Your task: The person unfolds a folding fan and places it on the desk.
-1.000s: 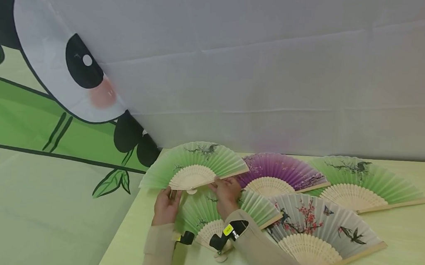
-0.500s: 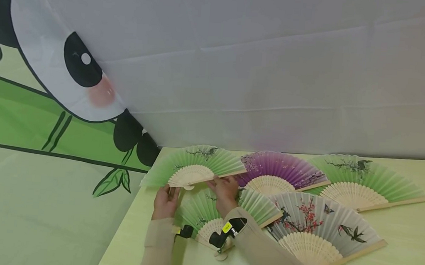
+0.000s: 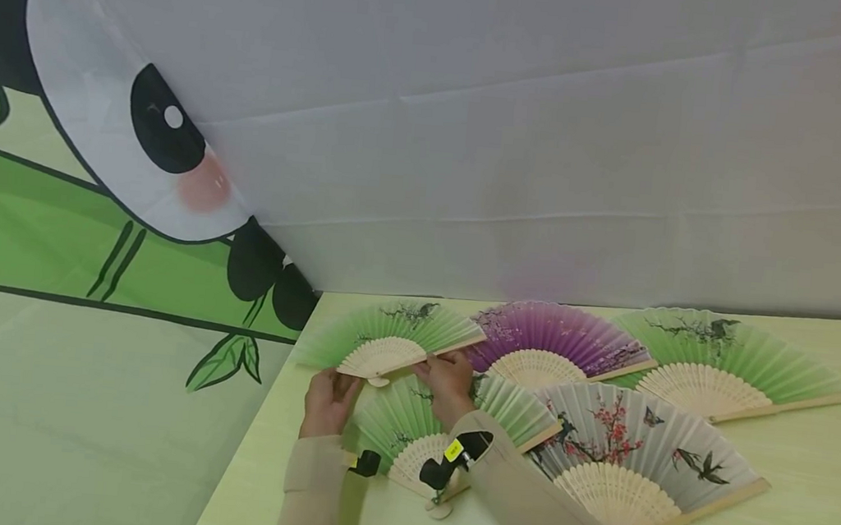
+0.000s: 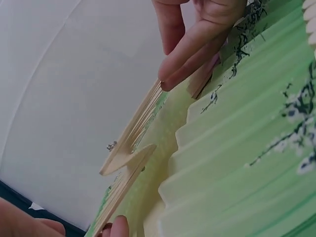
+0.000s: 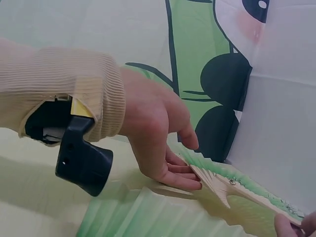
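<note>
A green folding fan (image 3: 387, 356) with a bird-and-branch print is spread wide at the back left of the table in the head view. My left hand (image 3: 329, 402) grips its left outer rib, fingers beneath, as the right wrist view also shows. Near the other end, my right hand (image 3: 448, 382) pinches the right outer rib; in the left wrist view its fingertips (image 4: 170, 74) meet the wood. The ribs stand tilted, with the rounded pivot end (image 4: 128, 160) toward me. A second green fan (image 3: 506, 405) lies open just below, partly hidden by the right arm.
A purple fan (image 3: 550, 334) lies right of the held one. Farther right is another green fan (image 3: 739, 353), with a white blossom-print fan (image 3: 636, 444) in front. A white cloth wall (image 3: 549, 141) rises behind the pale table (image 3: 802, 507); a panda-print cloth (image 3: 94, 270) hangs left.
The held fan's far edge has come down and its left end has shifted slightly right, so it looks flatter. Both hands keep their hold with little movement; the other fans stay put.
</note>
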The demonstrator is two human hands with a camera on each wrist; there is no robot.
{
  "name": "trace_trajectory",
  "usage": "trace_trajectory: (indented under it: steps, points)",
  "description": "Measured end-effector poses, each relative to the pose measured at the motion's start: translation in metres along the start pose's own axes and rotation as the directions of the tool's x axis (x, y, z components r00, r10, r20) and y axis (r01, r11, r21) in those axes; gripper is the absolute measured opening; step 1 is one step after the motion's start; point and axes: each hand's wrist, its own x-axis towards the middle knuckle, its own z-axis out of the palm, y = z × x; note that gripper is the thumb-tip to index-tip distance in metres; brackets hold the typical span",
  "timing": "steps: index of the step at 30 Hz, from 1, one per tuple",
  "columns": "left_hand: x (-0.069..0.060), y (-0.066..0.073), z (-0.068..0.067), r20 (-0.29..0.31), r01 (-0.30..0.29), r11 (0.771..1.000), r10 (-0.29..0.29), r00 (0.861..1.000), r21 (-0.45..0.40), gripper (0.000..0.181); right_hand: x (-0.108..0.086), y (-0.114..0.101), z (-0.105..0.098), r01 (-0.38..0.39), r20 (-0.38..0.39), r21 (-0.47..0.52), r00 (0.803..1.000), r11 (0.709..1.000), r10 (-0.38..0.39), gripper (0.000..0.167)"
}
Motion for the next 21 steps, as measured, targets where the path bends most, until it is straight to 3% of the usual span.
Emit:
trace_trajectory:
  steps: [4,6,9,12,16,19,21]
  points:
    - [0.0,0.001,0.001,0.011,-0.011,1.0,0.011,1.0,0.027,0.06,0.0,-0.002,-0.001,0.027,0.031,-0.06,0.999,0.998,-0.025,0.034]
    - [0.001,0.0,0.001,0.007,-0.022,0.998,0.022,1.0,0.053,0.063,-0.001,-0.003,-0.002,0.033,0.036,-0.128,0.999,0.991,-0.028,0.037]
    - [0.008,-0.002,-0.001,0.046,-0.032,0.998,0.029,0.999,0.052,0.064,-0.005,-0.006,-0.003,0.025,0.03,-0.226,0.999,0.974,-0.018,0.04]
    - [0.015,-0.005,-0.003,0.085,-0.04,0.999,0.038,0.996,0.023,0.064,-0.008,-0.01,-0.005,0.021,0.024,-0.3,1.0,0.954,-0.014,0.032]
    - [0.005,-0.005,0.008,0.061,-0.089,0.995,0.086,0.994,0.05,0.064,-0.011,-0.015,-0.007,0.032,0.04,-0.333,0.999,0.943,-0.019,0.011]
    - [-0.009,-0.002,0.017,0.013,-0.109,0.989,0.109,0.994,0.098,0.065,-0.014,-0.017,-0.008,0.04,0.059,-0.332,0.998,0.942,-0.021,0.02]
    - [-0.012,-0.001,0.018,-0.018,-0.103,0.988,0.106,0.994,0.117,0.066,-0.015,-0.017,-0.008,0.04,0.064,-0.334,0.998,0.942,-0.019,0.015]
